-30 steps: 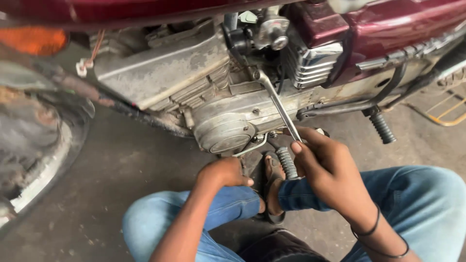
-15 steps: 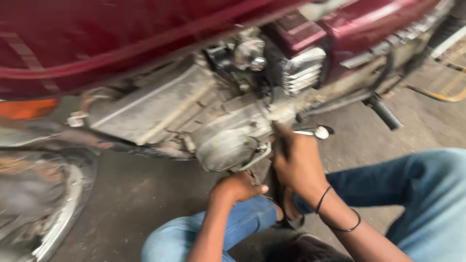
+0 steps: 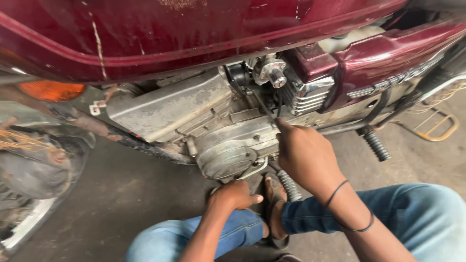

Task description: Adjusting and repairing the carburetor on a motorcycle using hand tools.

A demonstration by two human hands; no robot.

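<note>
— Since half a second ago the right hand (image 3: 303,155) has gone up from the wrench to the engine (image 3: 228,131), and the wrench is out of sight.

— And the left hand (image 3: 235,194)?

— Low under the round cover (image 3: 224,159), fingers curled; whether they hold anything, I cannot tell.

— The right fingers?

— Closed against the casing below the cables (image 3: 272,104); what they grip is hidden. A footpeg (image 3: 290,186) lies just beneath that hand, another footpeg (image 3: 377,145) to its right.
</note>
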